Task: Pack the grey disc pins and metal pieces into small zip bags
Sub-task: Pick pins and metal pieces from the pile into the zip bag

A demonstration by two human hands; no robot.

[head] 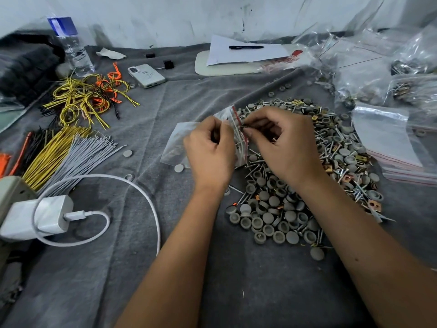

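The left hand pinches the mouth of a small clear zip bag with a red seal strip, holding it up above the grey cloth-covered bench, while the right hand pinches a small dark metal piece right at the bag's opening. Just under and beside the right hand lies the heap of grey disc pins, screws and copper-coloured metal pieces. To do this step well, keep the mouth spread wide and tilted upward, push the piece fully past the seal before letting go — otherwise it may snag or drop back — and press the strip closed only once the set is complete.
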